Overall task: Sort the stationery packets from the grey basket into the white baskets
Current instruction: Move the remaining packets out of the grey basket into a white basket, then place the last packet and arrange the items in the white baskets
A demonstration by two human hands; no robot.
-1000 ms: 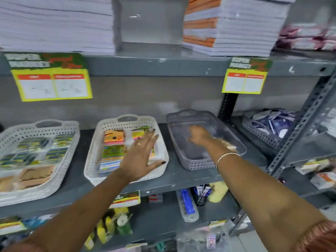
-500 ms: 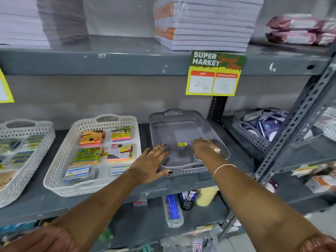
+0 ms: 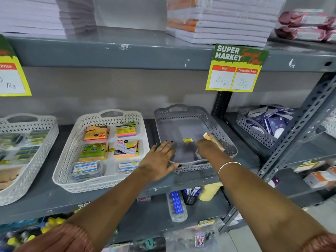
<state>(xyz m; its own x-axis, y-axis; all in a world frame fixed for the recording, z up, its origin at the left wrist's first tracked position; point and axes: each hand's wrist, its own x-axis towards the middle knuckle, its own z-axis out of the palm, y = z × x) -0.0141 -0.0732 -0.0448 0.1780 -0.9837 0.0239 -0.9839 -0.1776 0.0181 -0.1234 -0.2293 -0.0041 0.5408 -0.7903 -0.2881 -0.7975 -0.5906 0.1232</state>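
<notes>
The grey basket (image 3: 198, 114) stands on the middle shelf, right of centre; its floor shows only a small yellow sticker (image 3: 187, 140). My left hand (image 3: 160, 160) lies flat with fingers spread on the basket's near left corner. Inside the basket's near right part, my right hand (image 3: 207, 149) is closed on an orange and clear stationery packet (image 3: 211, 139). To the left, a white basket (image 3: 76, 140) holds several sticky-note packets and two clear boxes. A second white basket (image 3: 38, 124) with packets sits at the far left edge.
Another grey basket (image 3: 254, 132) full of dark blue packets stands on the neighbouring shelf to the right, behind a slanted metal upright (image 3: 298, 131). Paper reams fill the shelf above, with price tags (image 3: 236, 69) hanging from its edge. Pens and loose items lie on the lower shelf.
My left hand left the white basket and came down on the grey basket's near left corner. My right hand drew back toward the basket's near right side. The view shifted right.
</notes>
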